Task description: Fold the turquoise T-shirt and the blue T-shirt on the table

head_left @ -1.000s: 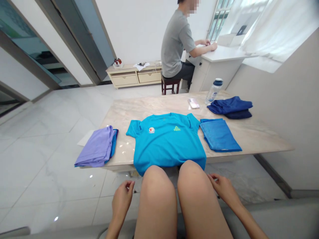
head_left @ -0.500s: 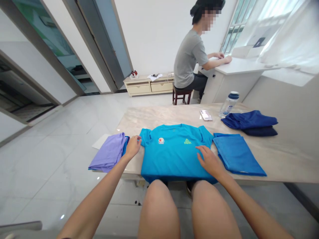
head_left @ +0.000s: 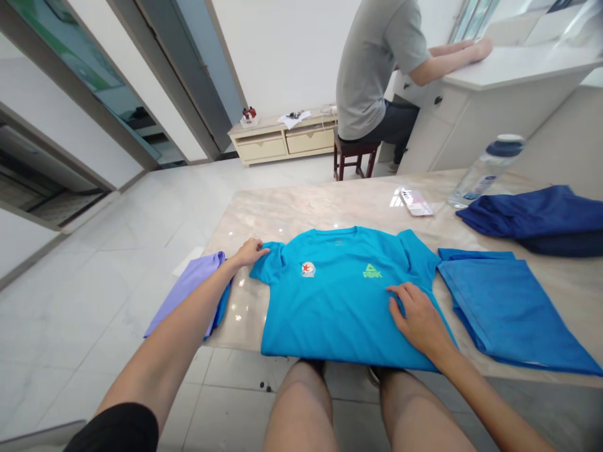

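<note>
Farther out over the marble desk (head_left: 330,210) than in the earlier frame: left hand (head_left: 249,252) and right hand (head_left: 417,317), both now on the cloth, with 2 bare forearms reaching past the knees (head_left: 301,408). Left hand at the sleeve tip of a turquoise short-sleeved sports tee shirt (head_left: 339,301), fingers loosely curled and touching the cloth (whether actually pinching it, impossible to tell from this angle). Right hand flat and open on the lower body of the shirt, near its edge on the right of the view, fingers slightly spread, no cloth gathered. Shirt lying flat and face up in the middle of the desk, collar away from the person, hem along the near edge, round badge and lime-green logo showing. Step in hand, by the look of it: smoothing and squaring the shirt. Next move calling for flat, even pressure across the body, or else a proper grip on an edge. Just left of the shirt, a folded lilac garment (head_left: 186,292) under the left forearm; just right, a folded blue cloth (head_left: 511,311). Farther back, a navy garment (head_left: 532,216), a clear water bottle (head_left: 485,169) and a small flat packet (head_left: 416,202). Well beyond, a seated co-worker (head_left: 372,75), hands on a white desk (head_left: 518,69).
</note>
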`<state>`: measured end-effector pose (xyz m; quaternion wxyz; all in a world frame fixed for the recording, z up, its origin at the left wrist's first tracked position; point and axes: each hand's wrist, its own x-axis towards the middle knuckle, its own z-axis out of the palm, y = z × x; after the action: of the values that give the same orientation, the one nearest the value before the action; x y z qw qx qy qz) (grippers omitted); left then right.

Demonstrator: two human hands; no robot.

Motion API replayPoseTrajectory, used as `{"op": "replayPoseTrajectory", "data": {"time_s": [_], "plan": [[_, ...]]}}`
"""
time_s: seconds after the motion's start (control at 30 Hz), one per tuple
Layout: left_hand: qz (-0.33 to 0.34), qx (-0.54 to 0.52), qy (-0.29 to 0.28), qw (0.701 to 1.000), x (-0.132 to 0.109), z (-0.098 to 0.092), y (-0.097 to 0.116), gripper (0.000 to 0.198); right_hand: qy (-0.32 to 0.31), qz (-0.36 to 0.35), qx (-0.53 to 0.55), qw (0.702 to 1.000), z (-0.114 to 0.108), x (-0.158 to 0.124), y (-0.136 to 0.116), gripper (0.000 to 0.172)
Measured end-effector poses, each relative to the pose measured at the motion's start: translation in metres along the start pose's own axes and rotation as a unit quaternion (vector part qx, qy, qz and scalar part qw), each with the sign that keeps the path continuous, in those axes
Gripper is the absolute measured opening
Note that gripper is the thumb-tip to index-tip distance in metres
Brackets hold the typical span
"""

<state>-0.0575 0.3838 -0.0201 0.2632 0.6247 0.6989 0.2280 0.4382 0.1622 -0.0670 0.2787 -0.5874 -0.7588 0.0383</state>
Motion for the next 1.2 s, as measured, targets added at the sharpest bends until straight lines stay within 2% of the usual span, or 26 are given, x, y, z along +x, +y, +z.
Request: {"op": "replayPoseTrajectory", "data": {"time_s": [0.13,0.27,0.47,0.57,0.67,0.73,0.8,0.87,0.93,1.0,1.1,1.2], "plan": [[-0.026,-0.067,-0.004,0.997,-0.036,-0.011,0.007,0.043,0.007,-0.004,-0.015,1.000,0.001,0.001,-0.004,0.028],[-0.040,-0.110,0.058,0.991,-0.068,-0.015,0.020,0.040,0.005,-0.009,-0.029,1.000,0.002,0.001,-0.005,0.027],[-0.046,-0.056,0.195,0.978,-0.085,-0.027,0.043,0.025,0.006,-0.004,-0.046,0.999,0.004,0.002,-0.006,0.026],[-0.041,-0.011,0.218,0.975,-0.094,-0.032,0.052,0.020,0.005,-0.001,-0.048,0.999,0.004,0.002,-0.007,0.024],[-0.030,0.021,0.215,0.976,-0.099,-0.027,0.069,0.018,0.003,0.002,-0.050,0.999,0.005,0.003,-0.008,0.023],[-0.012,0.018,0.192,0.981,-0.098,-0.016,0.088,0.017,0.002,0.005,-0.053,0.999,0.005,0.003,-0.008,0.023],[0.012,-0.025,0.131,0.991,-0.095,0.001,0.111,0.018,0.001,0.006,-0.054,0.999,0.005,0.004,-0.008,0.022],[0.039,-0.094,0.030,0.994,-0.091,0.023,0.130,0.030,0.001,0.004,-0.055,0.998,0.004,0.004,-0.008,0.021],[0.086,-0.149,-0.066,0.983,-0.089,0.046,0.139,0.044,0.002,0.002,-0.055,0.998,0.004,0.003,-0.008,0.020],[0.156,-0.141,-0.097,0.973,-0.091,0.067,0.132,0.049,0.003,-0.002,-0.054,0.999,0.005,0.003,-0.008,0.020],[0.248,-0.008,-0.050,0.967,-0.104,0.095,0.104,0.052,0.001,-0.009,-0.055,0.998,0.006,0.003,-0.007,0.019],[0.284,0.119,-0.050,0.950,-0.121,0.120,0.077,0.061,-0.012,-0.011,-0.066,0.998,0.004,0.005,-0.005,0.020]]}}
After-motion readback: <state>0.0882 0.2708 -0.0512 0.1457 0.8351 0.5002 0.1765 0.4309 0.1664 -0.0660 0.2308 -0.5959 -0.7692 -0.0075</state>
